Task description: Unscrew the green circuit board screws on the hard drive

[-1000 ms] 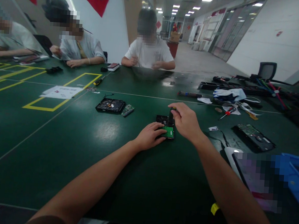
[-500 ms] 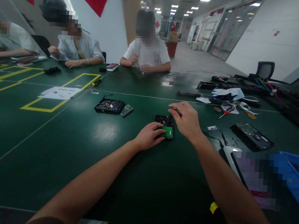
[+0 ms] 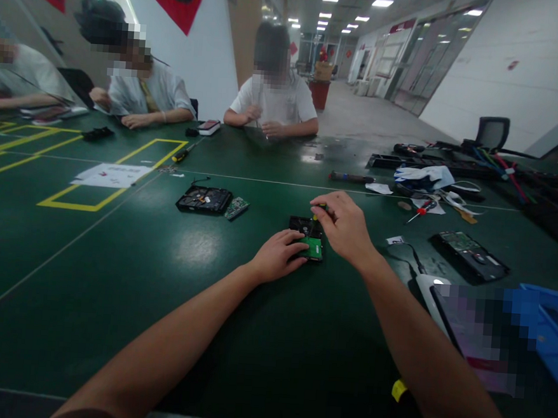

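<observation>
A small hard drive (image 3: 314, 250) with a green circuit board on its near half lies on the dark green table in front of me. My left hand (image 3: 278, 257) holds it from the left, fingers across the top and thumb by the near edge. Over the drive, my right hand (image 3: 346, 228) pinches a screwdriver (image 3: 314, 218) with a yellow and black handle. The shaft points down at the drive, close to my left fingertips. Its tip is too small to make out. Part of the drive's left side is hidden under my left hand.
To the left sit an opened drive case (image 3: 204, 199) and a loose circuit board (image 3: 237, 208). At right lie another hard drive (image 3: 471, 255), a red-handled screwdriver (image 3: 421, 211), gloves (image 3: 424, 176) and a blue bin (image 3: 552, 323). Several people sit across the table.
My right hand and the screwdriver have shifted slightly left, and the yellow of the handle shows differently between the fingers. My left hand stays on the hard drive.
</observation>
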### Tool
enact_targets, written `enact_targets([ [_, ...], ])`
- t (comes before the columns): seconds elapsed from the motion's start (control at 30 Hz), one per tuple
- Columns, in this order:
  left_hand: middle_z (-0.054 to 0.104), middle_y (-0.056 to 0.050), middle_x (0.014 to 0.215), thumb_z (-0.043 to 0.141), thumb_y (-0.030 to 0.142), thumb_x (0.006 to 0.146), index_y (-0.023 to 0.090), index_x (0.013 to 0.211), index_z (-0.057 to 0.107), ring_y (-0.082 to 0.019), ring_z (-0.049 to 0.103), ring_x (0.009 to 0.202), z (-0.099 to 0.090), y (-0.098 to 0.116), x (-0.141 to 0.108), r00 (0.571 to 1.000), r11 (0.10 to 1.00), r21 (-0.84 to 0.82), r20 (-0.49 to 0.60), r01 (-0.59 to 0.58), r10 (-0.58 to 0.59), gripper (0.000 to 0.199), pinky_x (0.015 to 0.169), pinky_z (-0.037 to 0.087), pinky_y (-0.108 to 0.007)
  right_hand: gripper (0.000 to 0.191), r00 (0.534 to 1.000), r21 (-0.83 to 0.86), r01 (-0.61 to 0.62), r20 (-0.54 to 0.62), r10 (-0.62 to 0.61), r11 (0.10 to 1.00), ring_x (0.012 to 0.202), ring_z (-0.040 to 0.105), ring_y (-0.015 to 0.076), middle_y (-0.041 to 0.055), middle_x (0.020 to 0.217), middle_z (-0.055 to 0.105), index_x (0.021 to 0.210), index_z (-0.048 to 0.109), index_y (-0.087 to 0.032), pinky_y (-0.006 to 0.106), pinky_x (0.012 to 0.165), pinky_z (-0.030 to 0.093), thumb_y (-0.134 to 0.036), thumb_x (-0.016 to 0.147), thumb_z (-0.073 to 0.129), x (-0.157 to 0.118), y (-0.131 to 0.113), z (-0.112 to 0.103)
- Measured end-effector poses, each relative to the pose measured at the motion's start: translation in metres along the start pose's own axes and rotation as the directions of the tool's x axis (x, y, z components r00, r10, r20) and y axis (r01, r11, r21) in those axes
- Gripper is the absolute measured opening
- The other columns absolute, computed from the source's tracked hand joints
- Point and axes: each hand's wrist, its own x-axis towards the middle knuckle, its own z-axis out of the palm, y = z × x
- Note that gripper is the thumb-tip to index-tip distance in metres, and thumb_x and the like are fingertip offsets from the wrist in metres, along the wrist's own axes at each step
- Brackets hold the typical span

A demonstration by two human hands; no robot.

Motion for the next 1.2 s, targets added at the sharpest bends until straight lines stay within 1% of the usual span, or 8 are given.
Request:
enact_targets([
  [0.1, 0.061, -0.013, 0.138, 0.064, 0.042, 0.097, 0.024, 0.127, 0.068, -0.032, 0.055, 0.134, 0.001, -0.001, -0.001, 1.0, 1.0, 0.01, 0.001, 0.0, 0.0, 0.036, 0.112, 0.048, -0.056, 0.019, 1.0, 0.017, -0.016, 0.02, 0.016, 1.0, 0.099, 0.067, 0.0245, 0.0073, 0.111, 0.072, 0.113, 0.07, -0.025, 0.041, 0.086, 0.052, -0.023, 0.097, 0.058, -0.001, 0.001, 0.0],
  [0.2, 0.061, -0.013, 0.138, 0.064, 0.042, 0.097, 0.023, 0.127, 0.068, -0.031, 0.055, 0.133, 0.001, -0.001, 0.0, 1.0, 1.0, 0.013, 0.001, -0.001, 0.001, 0.036, 0.112, 0.048, -0.055, 0.027, 0.997, 0.029, -0.074, 0.04, 0.073, 0.997, 0.094, 0.069, 0.0246, 0.0073, 0.11, 0.075, 0.122, 0.068, -0.024, 0.04, 0.081, 0.053, -0.023, 0.097, 0.058, -0.001, 0.001, 0.001],
  [0.33, 0.061, -0.013, 0.137, 0.065, 0.04, 0.096, 0.025, 0.128, 0.067, -0.031, 0.056, 0.133, 0.001, 0.0, 0.0, 1.0, 1.0, 0.004, 0.005, 0.003, -0.003, 0.035, 0.112, 0.048, -0.057, 0.026, 0.996, 0.0, -0.069, 0.05, 0.069, 0.998, 0.09, 0.069, 0.0243, 0.0071, 0.111, 0.076, 0.12, 0.069, -0.024, 0.041, 0.081, 0.053, -0.024, 0.097, 0.058, -0.001, 0.001, 0.0],
  [0.43, 0.061, -0.012, 0.137, 0.066, 0.04, 0.096, 0.025, 0.129, 0.067, -0.031, 0.056, 0.132, 0.001, 0.0, 0.0, 1.0, 1.0, 0.002, 0.003, 0.004, -0.004, 0.036, 0.112, 0.048, -0.057, 0.024, 0.999, -0.008, -0.042, 0.032, 0.043, 0.999, 0.094, 0.068, 0.0246, 0.0073, 0.117, 0.074, 0.118, 0.07, -0.025, 0.043, 0.087, 0.053, -0.024, 0.097, 0.058, 0.0, 0.001, -0.003],
  [0.57, 0.062, -0.012, 0.134, 0.065, 0.04, 0.096, 0.025, 0.127, 0.068, -0.031, 0.057, 0.131, 0.002, 0.001, 0.0, 1.0, 1.0, 0.001, -0.015, -0.004, 0.004, 0.034, 0.11, 0.05, -0.056, 0.021, 0.999, -0.022, -0.032, -0.002, 0.032, 0.999, 0.105, 0.066, 0.0258, 0.0091, 0.111, 0.07, 0.112, 0.074, -0.024, 0.043, 0.092, 0.052, -0.027, 0.099, 0.058, -0.001, -0.001, -0.008],
  [0.77, 0.062, -0.014, 0.133, 0.065, 0.039, 0.096, 0.023, 0.127, 0.068, -0.032, 0.057, 0.129, 0.0, 0.003, 0.001, 1.0, 1.0, 0.01, -0.014, 0.002, -0.002, 0.035, 0.108, 0.051, -0.055, 0.023, 0.999, -0.029, -0.023, 0.04, 0.024, 0.999, 0.106, 0.065, 0.0236, 0.0084, 0.11, 0.07, 0.116, 0.072, -0.023, 0.041, 0.097, 0.051, -0.025, 0.1, 0.055, -0.001, -0.008, -0.006],
  [1.0, 0.062, -0.014, 0.133, 0.067, 0.039, 0.094, 0.022, 0.125, 0.067, -0.033, 0.058, 0.128, 0.001, 0.003, 0.001, 1.0, 1.0, 0.018, -0.007, 0.007, -0.007, 0.035, 0.107, 0.051, -0.056, 0.031, 0.996, -0.083, -0.056, 0.065, 0.061, 0.995, 0.114, 0.063, 0.0259, 0.0097, 0.126, 0.067, 0.129, 0.062, -0.024, 0.043, 0.1, 0.05, -0.022, 0.098, 0.055, -0.012, -0.006, -0.003],
  [1.2, 0.062, -0.013, 0.133, 0.067, 0.041, 0.094, 0.022, 0.122, 0.068, -0.033, 0.058, 0.126, 0.002, 0.001, 0.001, 1.0, 0.999, 0.035, 0.004, 0.012, -0.012, 0.034, 0.106, 0.052, -0.056, 0.034, 0.993, -0.085, -0.043, 0.104, 0.052, 0.995, 0.115, 0.064, 0.0268, 0.0103, 0.128, 0.067, 0.133, 0.054, -0.025, 0.045, 0.102, 0.05, -0.02, 0.099, 0.052, -0.02, -0.001, -0.001],
])
